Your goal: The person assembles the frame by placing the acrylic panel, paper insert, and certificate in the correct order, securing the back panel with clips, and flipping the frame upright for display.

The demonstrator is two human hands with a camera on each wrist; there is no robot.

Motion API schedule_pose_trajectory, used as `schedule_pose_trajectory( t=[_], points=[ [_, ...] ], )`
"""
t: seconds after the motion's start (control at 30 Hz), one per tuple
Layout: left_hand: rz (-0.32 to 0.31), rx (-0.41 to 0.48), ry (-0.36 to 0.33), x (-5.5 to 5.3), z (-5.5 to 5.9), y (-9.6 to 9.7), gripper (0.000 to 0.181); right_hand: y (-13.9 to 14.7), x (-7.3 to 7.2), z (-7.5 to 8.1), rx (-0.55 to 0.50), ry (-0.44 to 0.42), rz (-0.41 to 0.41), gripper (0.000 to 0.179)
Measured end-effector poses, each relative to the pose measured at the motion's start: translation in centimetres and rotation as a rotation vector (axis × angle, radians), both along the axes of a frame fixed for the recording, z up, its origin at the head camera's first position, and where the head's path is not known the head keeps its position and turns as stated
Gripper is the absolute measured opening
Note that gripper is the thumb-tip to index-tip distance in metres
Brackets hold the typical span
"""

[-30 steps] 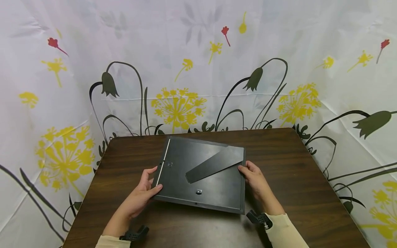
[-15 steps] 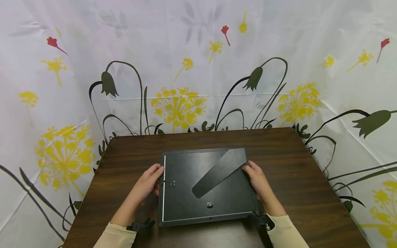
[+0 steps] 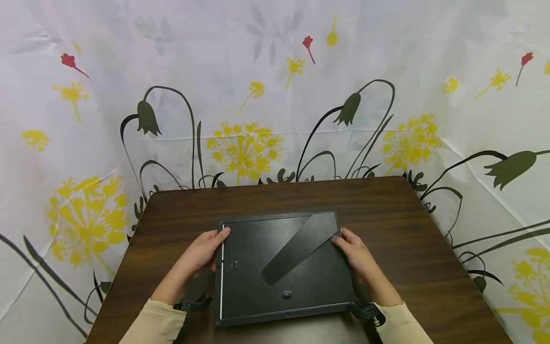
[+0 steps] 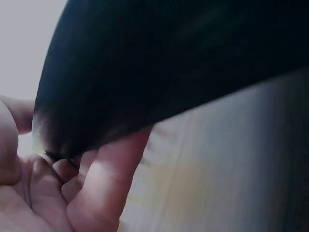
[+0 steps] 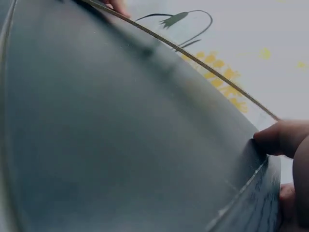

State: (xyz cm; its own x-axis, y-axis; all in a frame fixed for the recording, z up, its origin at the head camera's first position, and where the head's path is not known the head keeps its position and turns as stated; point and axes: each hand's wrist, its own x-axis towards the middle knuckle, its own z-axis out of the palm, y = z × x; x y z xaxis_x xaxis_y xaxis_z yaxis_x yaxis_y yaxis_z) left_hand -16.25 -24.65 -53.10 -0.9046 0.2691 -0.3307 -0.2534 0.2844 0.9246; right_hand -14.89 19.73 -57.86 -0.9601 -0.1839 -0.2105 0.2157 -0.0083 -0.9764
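Observation:
Back side up, a black picture frame (image 3: 245, 253) is held between both hands in the head view. Its easel stand (image 3: 301, 248) lies folded slantwise across the backing, and small metal hangers (image 3: 287, 295) show near two edges. My left hand (image 3: 199, 253) grips the left side towards the far corner, thumb on top. In the left wrist view its fingers (image 4: 108, 179) curl under the dark frame. On the opposite side, my right hand (image 3: 358, 255) holds the edge near the stand's wide end. The right wrist view shows its thumb (image 5: 277, 137) pressing on the board. The frame's front is hidden.
A dark wood-grain table (image 3: 412, 239) lies beneath the frame. Behind it hangs a white curtain (image 3: 275, 62) printed with flowers. Black straps (image 3: 193, 303) sit on both wrists, below light sleeves (image 3: 156, 320).
The picture frame has come nearer to the body and turned straighter, its left side swinging down. My left hand has shifted up that side from the near corner. The right hand keeps its hold.

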Motion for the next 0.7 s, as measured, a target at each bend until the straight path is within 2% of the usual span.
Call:
schedule_pose_trajectory(
  t=[0.23, 0.37, 0.53, 0.7],
  points=[
    [-0.052, 0.07, 0.025, 0.4, -0.4, -0.4, 0.052, 0.1, 0.0, -0.4, -0.029, -0.02, 0.061, 0.038],
    [-0.072, 0.098, 0.042, 0.6, -0.8, -0.4, 0.05, 0.0, -0.1, -0.6, -0.06, -0.023, 0.061, 0.042],
    [-0.051, 0.119, 0.05, 0.7, -1.2, 0.0, 0.049, 0.1, -0.2, -0.1, -0.047, 0.004, 0.04, 0.036],
    [-0.042, 0.132, 0.086, 0.7, -0.6, 0.2, 0.051, 0.1, -0.5, 0.4, 0.004, 0.081, 0.01, 0.023]
  ],
)
